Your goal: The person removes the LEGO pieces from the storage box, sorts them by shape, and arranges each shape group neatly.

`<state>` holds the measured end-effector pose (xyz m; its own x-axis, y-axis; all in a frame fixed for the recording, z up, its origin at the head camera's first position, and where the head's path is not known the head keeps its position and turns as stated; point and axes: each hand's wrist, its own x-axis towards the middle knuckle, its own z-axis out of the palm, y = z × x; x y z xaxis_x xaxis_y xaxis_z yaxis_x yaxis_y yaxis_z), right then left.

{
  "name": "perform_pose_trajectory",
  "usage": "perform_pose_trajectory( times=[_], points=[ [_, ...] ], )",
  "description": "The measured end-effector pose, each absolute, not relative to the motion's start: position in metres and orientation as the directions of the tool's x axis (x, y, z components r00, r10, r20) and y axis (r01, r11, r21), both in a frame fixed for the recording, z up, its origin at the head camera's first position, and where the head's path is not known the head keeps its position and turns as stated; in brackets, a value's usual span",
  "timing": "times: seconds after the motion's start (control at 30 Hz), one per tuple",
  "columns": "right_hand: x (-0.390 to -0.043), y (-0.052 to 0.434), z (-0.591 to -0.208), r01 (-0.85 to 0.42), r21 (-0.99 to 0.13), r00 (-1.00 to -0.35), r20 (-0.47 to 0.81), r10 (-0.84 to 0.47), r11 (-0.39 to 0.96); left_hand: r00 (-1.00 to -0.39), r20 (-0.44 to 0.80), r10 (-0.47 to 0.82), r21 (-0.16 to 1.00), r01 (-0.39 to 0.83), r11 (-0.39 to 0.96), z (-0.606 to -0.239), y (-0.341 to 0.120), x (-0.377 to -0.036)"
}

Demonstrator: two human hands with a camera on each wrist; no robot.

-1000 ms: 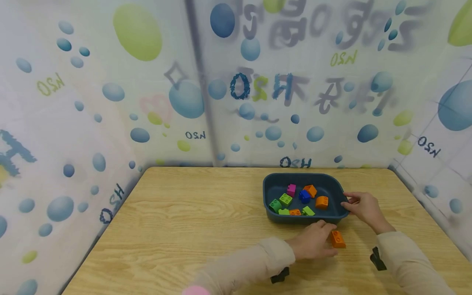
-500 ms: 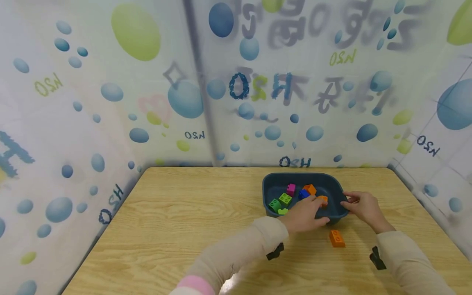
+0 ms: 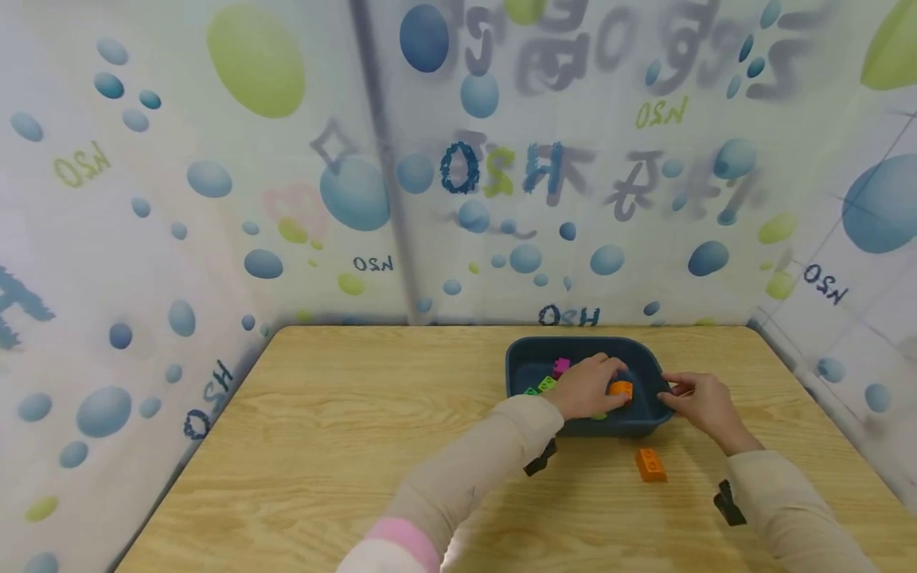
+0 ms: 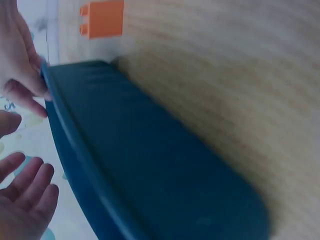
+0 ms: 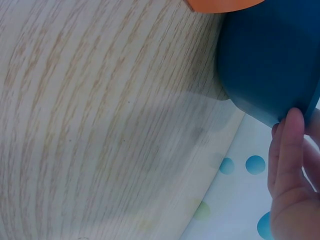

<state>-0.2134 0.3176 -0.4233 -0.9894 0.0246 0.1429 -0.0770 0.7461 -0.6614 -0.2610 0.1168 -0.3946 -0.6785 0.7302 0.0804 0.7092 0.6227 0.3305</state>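
A dark blue plastic bin (image 3: 602, 428) stands on the wooden table with toy building blocks inside. My left hand (image 3: 583, 386) reaches over its near wall, fingers apart, and hides several of the blocks. Close to the thumb lies an orange block (image 3: 620, 391) in the bin; whether they touch I cannot tell. In the left wrist view the left hand (image 4: 27, 200) has spread fingers with nothing seen between them. My right hand (image 3: 709, 404) pinches the bin's right rim, thumb against fingers. Another orange block (image 3: 650, 465) lies on the table in front of the bin.
Inside the bin, a magenta block (image 3: 561, 367) and a light green block (image 3: 547, 383) show left of the hand. The wooden table (image 3: 344, 430) extends to the left. A printed curtain (image 3: 458, 239) hangs behind the table's back edge.
My left hand has moved from beside the orange block on the table up and over the bin, covering some blocks. The right hand keeps its grip on the rim.
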Motion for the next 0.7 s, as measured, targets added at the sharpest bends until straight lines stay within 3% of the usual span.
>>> perform_pose_trajectory(
  times=[0.3,0.7],
  points=[
    [-0.215,0.318,-0.425,-0.075,-0.664,-0.989,0.142,0.027,0.744,-0.647,-0.004,0.762,0.318,0.722,0.615,-0.391,0.129,-0.279],
    [-0.215,0.319,-0.425,-0.093,-0.667,-0.986,0.165,0.025,0.74,-0.674,-0.08,0.735,0.296,0.688,0.663,-0.405,0.139,-0.286]
  ],
)
